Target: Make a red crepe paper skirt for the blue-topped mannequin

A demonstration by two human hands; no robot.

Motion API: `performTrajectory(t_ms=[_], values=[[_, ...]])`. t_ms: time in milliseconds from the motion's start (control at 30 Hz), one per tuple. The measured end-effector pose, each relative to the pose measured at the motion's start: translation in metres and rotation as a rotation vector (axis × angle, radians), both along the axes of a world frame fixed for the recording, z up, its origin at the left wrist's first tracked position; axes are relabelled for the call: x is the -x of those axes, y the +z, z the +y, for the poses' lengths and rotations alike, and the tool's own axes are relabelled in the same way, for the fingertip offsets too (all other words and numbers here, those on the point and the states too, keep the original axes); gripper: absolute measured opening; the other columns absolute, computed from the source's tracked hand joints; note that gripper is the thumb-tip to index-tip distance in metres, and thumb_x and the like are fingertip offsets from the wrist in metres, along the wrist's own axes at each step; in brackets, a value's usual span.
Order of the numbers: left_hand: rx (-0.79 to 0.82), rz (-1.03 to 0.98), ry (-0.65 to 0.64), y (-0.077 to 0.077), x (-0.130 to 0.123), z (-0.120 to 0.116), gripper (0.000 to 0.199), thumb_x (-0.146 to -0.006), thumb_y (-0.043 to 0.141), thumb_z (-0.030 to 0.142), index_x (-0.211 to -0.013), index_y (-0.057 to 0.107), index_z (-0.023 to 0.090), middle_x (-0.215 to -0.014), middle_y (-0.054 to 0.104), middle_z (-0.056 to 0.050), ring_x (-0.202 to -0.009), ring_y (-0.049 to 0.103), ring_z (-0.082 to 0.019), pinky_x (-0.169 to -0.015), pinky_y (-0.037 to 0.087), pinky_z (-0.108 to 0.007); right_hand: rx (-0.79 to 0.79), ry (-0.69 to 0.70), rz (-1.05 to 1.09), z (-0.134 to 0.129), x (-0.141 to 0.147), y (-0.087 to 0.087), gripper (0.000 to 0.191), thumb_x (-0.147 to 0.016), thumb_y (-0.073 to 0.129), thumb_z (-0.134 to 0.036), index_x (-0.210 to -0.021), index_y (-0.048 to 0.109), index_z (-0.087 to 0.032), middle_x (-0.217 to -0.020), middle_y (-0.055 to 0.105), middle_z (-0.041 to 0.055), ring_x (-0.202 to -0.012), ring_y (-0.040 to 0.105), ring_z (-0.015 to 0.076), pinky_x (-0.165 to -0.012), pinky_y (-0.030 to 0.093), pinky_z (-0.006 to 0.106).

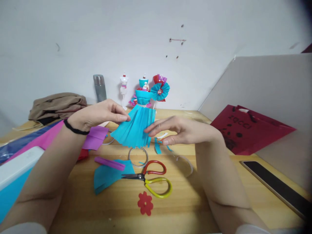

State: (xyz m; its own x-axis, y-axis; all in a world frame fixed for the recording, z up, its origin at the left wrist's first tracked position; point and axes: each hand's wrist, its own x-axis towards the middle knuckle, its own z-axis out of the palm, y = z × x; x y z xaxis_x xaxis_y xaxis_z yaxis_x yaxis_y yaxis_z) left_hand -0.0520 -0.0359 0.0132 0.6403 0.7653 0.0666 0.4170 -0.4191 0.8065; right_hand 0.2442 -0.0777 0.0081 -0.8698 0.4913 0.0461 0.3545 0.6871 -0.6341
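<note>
A small dress form (143, 97) wears a blue bodice and a pleated blue paper skirt (134, 126) that flares to the left. My left hand (104, 112) pinches the skirt's upper left edge between thumb and fingers. At the skirt's right side, the fingertips of my right hand (175, 130) rest against the pleats, with the thumb held apart below. Under the skirt lie a coil of wire (138, 165), scissors (141, 176) with one red and one yellow handle, a folded blue paper piece (107, 177), a purple strip (109, 163) and a red paper flower (145, 203).
Behind stand a white dress form (123, 86), decorated forms with a blue paper rosette (160, 91), and a grey flask (99, 87). Brown cloth (57, 105) and purple paper (96, 138) lie left. At right are a red paper bag (248, 128) and a phone (270, 185).
</note>
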Motion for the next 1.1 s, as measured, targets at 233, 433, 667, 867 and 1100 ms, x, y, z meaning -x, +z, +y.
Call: performTrajectory(t_ms=[233,433,667,867,1100], values=[[0.041,0.034,-0.098,-0.013,-0.006,0.017,0.029,-0.074,0.075,0.038,-0.059,0.068,0.014,-0.056,0.053,0.001,-0.056,0.045,-0.010,-0.057,0.038,-0.022,0.105,-0.090,-0.067,0.021,-0.005,-0.010,0.046,-0.090,0.067,-0.045,-0.125,0.071,-0.016,-0.131,0.069,0.0121,-0.118,0.065,0.0226,-0.101,0.050,0.035],[0.016,0.139,-0.085,-0.012,-0.001,0.022,0.037,-0.077,0.071,0.039,-0.053,0.056,0.015,-0.054,0.044,0.002,-0.054,0.038,-0.009,-0.055,0.031,-0.024,0.114,-0.182,-0.093,0.027,-0.008,-0.014,0.045,-0.088,0.068,-0.045,-0.125,0.072,-0.019,-0.121,0.073,0.0081,-0.110,0.067,0.0207,-0.095,0.051,0.031],[0.007,0.168,-0.067,-0.017,-0.006,0.026,0.046,-0.078,0.070,0.038,-0.049,0.041,0.018,-0.053,0.032,0.004,-0.052,0.026,-0.008,-0.051,0.021,-0.025,0.086,-0.207,-0.073,0.030,-0.011,-0.016,0.042,-0.089,0.066,-0.044,-0.122,0.073,-0.019,-0.122,0.073,0.0083,-0.108,0.068,0.0198,-0.092,0.052,0.030],[-0.014,0.179,-0.074,-0.021,-0.005,0.030,0.046,-0.080,0.069,0.040,-0.051,0.041,0.018,-0.054,0.031,0.004,-0.052,0.024,-0.008,-0.050,0.020,-0.026,0.062,-0.221,-0.092,0.033,-0.011,-0.019,0.043,-0.089,0.066,-0.047,-0.121,0.074,-0.019,-0.122,0.074,0.0082,-0.108,0.068,0.0203,-0.094,0.051,0.031],[-0.036,0.216,-0.051,-0.022,-0.002,0.033,0.048,-0.078,0.070,0.043,-0.050,0.040,0.019,-0.054,0.027,0.004,-0.051,0.020,-0.009,-0.049,0.015,-0.028,0.087,-0.226,-0.135,0.037,-0.011,-0.021,0.049,-0.089,0.065,-0.050,-0.125,0.072,-0.018,-0.126,0.072,0.0097,-0.113,0.067,0.0232,-0.099,0.051,0.035]])
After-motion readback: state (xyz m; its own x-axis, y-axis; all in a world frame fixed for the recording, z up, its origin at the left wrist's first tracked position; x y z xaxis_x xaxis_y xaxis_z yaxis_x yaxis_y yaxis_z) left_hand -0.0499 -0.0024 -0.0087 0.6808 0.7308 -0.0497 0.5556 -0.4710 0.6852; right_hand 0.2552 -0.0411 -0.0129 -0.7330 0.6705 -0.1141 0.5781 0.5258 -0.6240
